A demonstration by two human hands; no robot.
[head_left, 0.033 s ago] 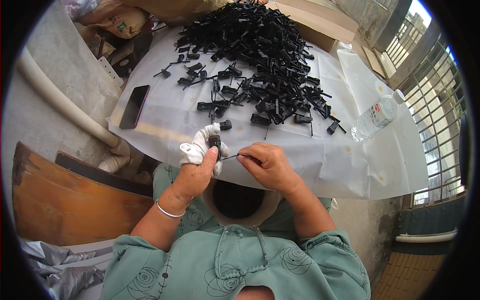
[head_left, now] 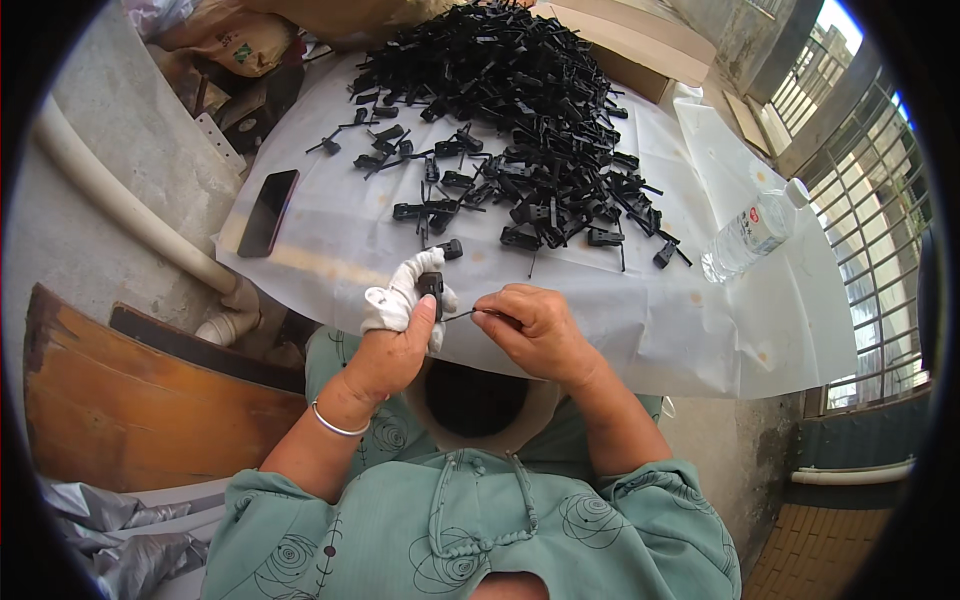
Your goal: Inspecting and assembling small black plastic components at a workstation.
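Fabric, a white glove point(head_left: 382, 309), covers the fingers of my left hand point(head_left: 402, 328) but leaves the thumb bare, probably for a surer feel. That thumb pinches a small black block point(head_left: 432, 286) against the gloved fingers, upright in front of me, likely so it stays steady. My right hand point(head_left: 535, 328), at three o'clock from it, is curled, thumb and forefinger nipping a thin dark rod point(head_left: 459, 316) that points at the block's lower end; whether they join, I cannot tell.

One loose piece point(head_left: 451, 249) lies at twelve, just past the glove. Beyond it rises the pile of black parts point(head_left: 490, 75), within reach, I suppose. The phone point(head_left: 268, 213) at ten and the bottle point(head_left: 748, 236) between two and three sit apart, presumably to leave working room. At six, a bucket point(head_left: 546, 408) stands between my knees.
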